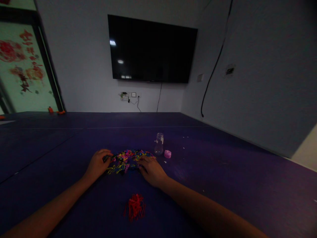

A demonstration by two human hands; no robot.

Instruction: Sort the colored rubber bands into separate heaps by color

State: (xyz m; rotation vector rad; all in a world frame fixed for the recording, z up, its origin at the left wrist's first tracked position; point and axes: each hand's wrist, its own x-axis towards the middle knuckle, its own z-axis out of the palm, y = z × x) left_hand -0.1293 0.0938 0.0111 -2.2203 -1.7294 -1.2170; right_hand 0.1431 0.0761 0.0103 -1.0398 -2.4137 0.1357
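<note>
Multicoloured, looping bands [127, 154] touch both half-curled hands [98, 162] [153, 170], whose grip I cannot tell.

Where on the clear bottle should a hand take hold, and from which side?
Probably around its slimmer upper part, right hand coming from the near right, above the pink cap. The clear bottle stands upright and narrows above its wider base; the pile of multicoloured loops spreads to its left, and the cap sits low by its right side.

Two bare, slim forearms [59, 202] with slender fingers [147, 159]
</note>
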